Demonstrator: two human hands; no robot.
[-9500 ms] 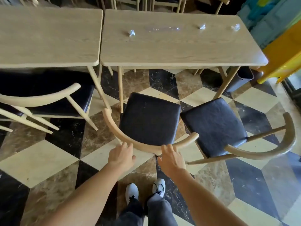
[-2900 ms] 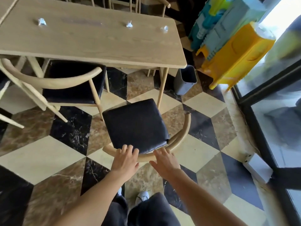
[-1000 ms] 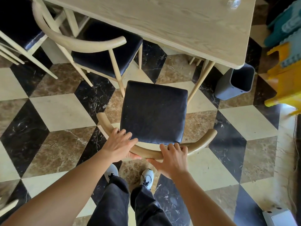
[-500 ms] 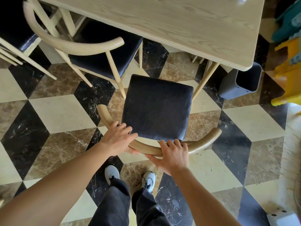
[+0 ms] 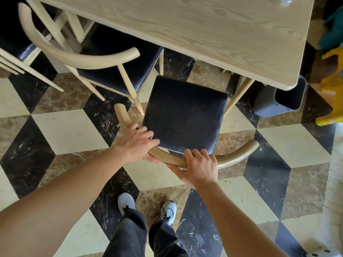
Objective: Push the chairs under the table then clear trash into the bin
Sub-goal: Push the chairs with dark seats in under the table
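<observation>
The chair (image 5: 183, 117), with a black padded seat and a curved pale wooden backrest, stands on the checkered floor (image 5: 70, 130) just short of the desk (image 5: 213, 30); the front edge of its seat sits near the desk's near edge and the rest of the seat lies out in the open. The left hand (image 5: 137, 143) has its grip wrapped around the left part of the backrest rail, fingers over the top and thumb beneath. The right hand (image 5: 199, 168) has its grip wrapped around the middle of the same rail, fingers curled over it beside the rear edge of the seat. To the left, a second chair (image 5: 115, 65) of the same kind stands with its seat partly under the desk. A grey bin (image 5: 280, 101) stands on the floor at the desk's right corner, partly beneath it. A small piece of clear crumpled trash (image 5: 283, 0) lies on the desk at the top edge of the view. Below the hands are the person's dark trousers and two pale sneakers (image 5: 168, 210).
</observation>
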